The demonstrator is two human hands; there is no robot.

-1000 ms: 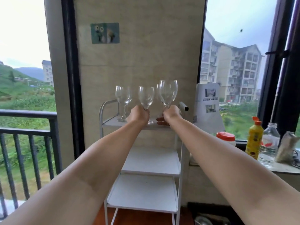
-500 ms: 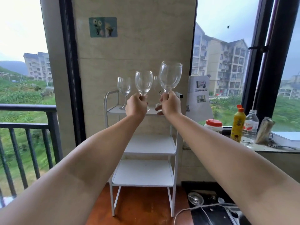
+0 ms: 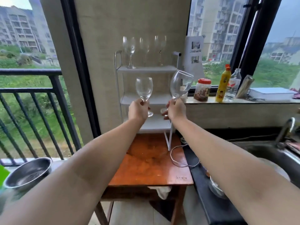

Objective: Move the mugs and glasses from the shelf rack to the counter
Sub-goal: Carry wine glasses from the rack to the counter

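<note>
Two wine glasses are held in the air in front of the white shelf rack point(image 3: 146, 69), clear of its shelves. The left hand point(image 3: 138, 109) is curled round the stem of the left glass point(image 3: 144, 90), whose bowl stands upright above the fingers while its foot shows just below them. The right hand point(image 3: 176, 109) is wrapped round the stem of the right glass point(image 3: 180, 86); its long axis is tilted, the rim leaning up and to the right, away from the other glass. The two bowls are near each other but apart.

Three more glasses point(image 3: 144, 51) are seen on the top shelf, along its back edge, well above both hands; motion blur leaves their outlines doubled, so the count is a judgement.

The surface point(image 3: 154, 166), a reddish wooden top, lies directly below and nearer than the rack, with bare wood under both forearms. The coming move is judged to turn on that relation: each glass sits above its own hand with the foot pointing down toward the wood, so a lowering toward the front edge is called for. The left glass is already plumb; the right one would need to be brought upright first. A white cable point(image 3: 180, 159) is looped near the right edge, beneath the right forearm, and could catch a foot set down there.
</note>
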